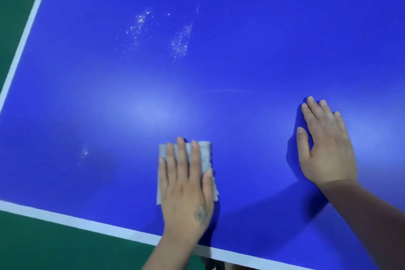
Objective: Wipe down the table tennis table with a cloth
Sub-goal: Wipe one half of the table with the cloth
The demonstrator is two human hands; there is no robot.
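Cloth [206,155] flat under left hand [186,193]

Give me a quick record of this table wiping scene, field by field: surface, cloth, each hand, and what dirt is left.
surface: blue table with white edge lines
cloth: grey cloth, flat on the table near its near edge
left hand: left hand pressing flat on the cloth
right hand: right hand flat on bare table, holding nothing
dirt left: white specks further out; a small patch left of the cloth
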